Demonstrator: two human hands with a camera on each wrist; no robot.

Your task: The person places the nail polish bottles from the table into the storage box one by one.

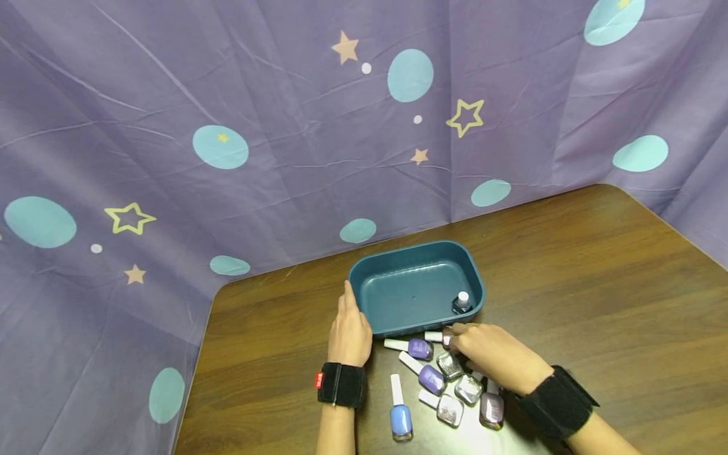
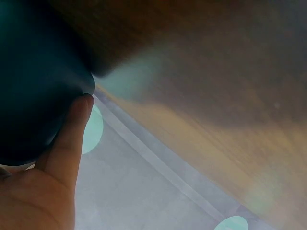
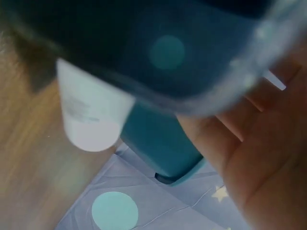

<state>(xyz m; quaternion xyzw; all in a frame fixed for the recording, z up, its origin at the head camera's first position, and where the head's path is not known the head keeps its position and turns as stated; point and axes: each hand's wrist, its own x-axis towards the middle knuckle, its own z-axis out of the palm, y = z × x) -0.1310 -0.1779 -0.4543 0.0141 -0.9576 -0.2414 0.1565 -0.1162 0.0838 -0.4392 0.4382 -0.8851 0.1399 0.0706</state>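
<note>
A teal tray (image 1: 418,328) stands on the table with one dark nail polish bottle (image 1: 462,304), white cap up, in its front right corner. My left hand (image 1: 349,332) rests along the tray's left end, fingers straight; in the left wrist view a fingertip (image 2: 84,108) touches the teal wall. Just in front of the tray, my right hand (image 1: 483,347) pinches a brownish nail polish bottle (image 1: 435,336) with a white cap, its body partly hidden by the fingers. A blurred dark bottle with a white cap (image 3: 91,112) fills much of the right wrist view.
Several nail polish bottles lie in front of the tray: purple ones (image 1: 421,349), silver glittery ones (image 1: 450,411) and a mauve one (image 1: 491,409) below my right wrist. A blue bottle (image 1: 400,420) lies nearer me. A purple patterned curtain (image 1: 307,158) hangs behind the wooden table (image 1: 569,272).
</note>
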